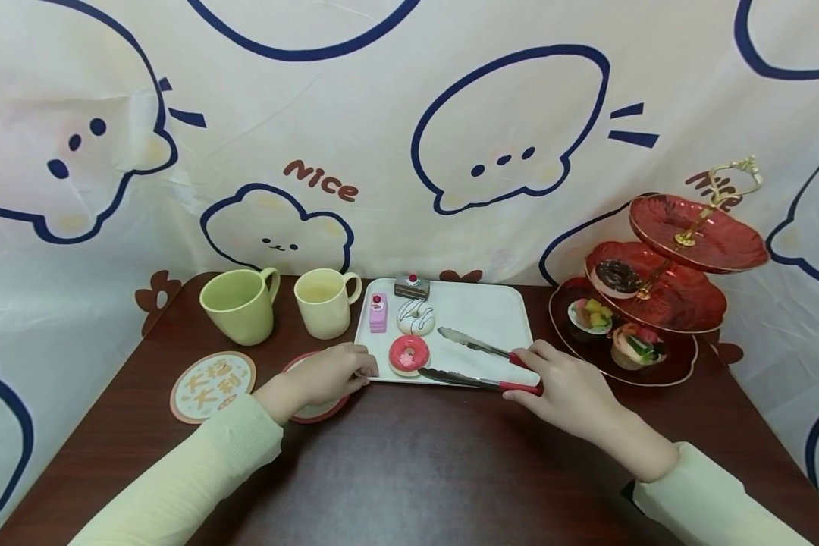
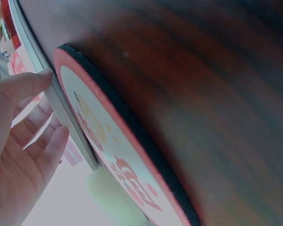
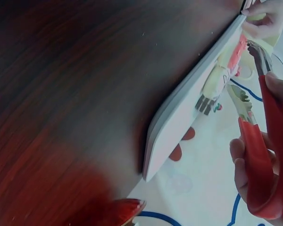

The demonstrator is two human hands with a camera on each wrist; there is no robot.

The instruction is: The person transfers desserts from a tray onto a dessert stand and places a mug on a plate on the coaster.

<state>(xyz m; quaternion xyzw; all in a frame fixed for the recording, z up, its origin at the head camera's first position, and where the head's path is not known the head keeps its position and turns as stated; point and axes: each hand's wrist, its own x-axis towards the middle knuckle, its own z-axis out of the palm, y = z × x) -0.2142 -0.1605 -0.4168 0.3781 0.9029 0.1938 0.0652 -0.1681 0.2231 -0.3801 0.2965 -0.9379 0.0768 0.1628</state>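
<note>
My right hand (image 1: 573,388) grips red-handled metal tongs (image 1: 465,378), their arms spread apart over the white tray (image 1: 484,307). The nearer tip lies beside the pink-iced donut (image 1: 397,358); I cannot tell if they touch. The other tip is right of the white striped donut (image 1: 407,324). Nothing sits between the tips. At the tray's front-left corner, my left hand (image 1: 332,371) holds the rim, with the thumb and fingers against it in the left wrist view. A pink cake slice (image 1: 378,322) and a chocolate cake slice (image 1: 412,290) also lie on the tray.
A three-tier red stand (image 1: 703,299) on the right carries a chocolate donut (image 1: 616,278) and two cupcakes. At left stand a green mug (image 1: 240,311) and a cream mug (image 1: 322,307). Two round coasters lie in front, one (image 1: 211,385) left, the other (image 2: 118,146) under the left hand.
</note>
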